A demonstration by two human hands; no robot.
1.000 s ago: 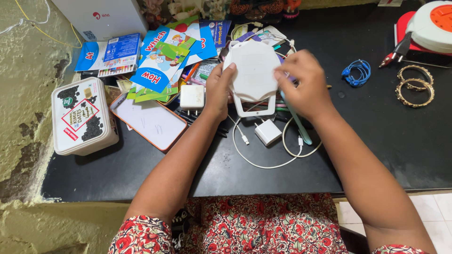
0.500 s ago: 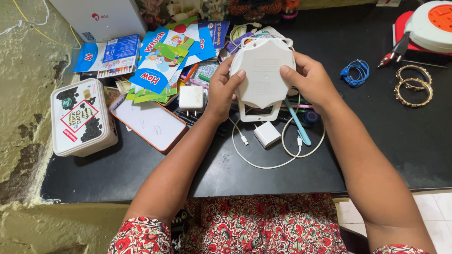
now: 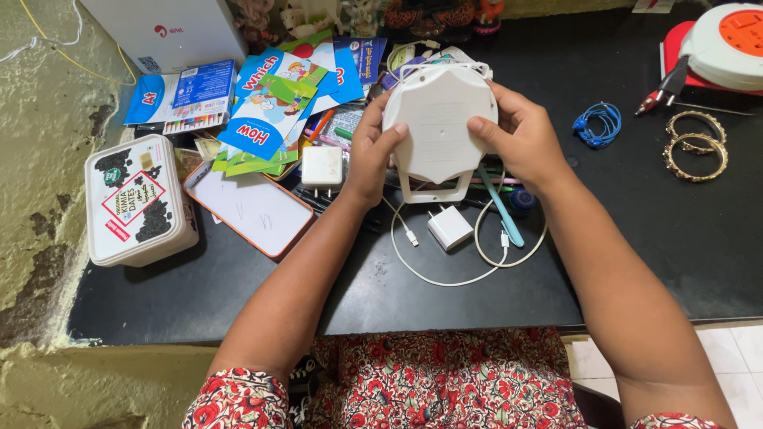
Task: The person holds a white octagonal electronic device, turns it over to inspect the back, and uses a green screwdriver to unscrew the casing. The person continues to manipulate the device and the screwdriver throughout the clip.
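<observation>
Two gold bangles [image 3: 695, 143] (side by side), two white chargers [image 3: 322, 167], one white tin [image 3: 137, 202].

A white lidded box [image 3: 139, 202] sits left of a slate [image 3: 253, 210], colourful booklets [image 3: 266, 111], a charger [image 3: 450, 228] and gold bangles [image 3: 695, 144].

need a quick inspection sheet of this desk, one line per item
surface: black tabletop, crowded at the back
job's things: white round device with a stand, held above the desk
clutter: children's booklets, white lidded box, orange-edged tablet, two bangles
hands: left hand and right hand grip the device's sides
cables: white cable looped by a white charger; blue coil
surroundings: worn yellowish wall at left
</observation>
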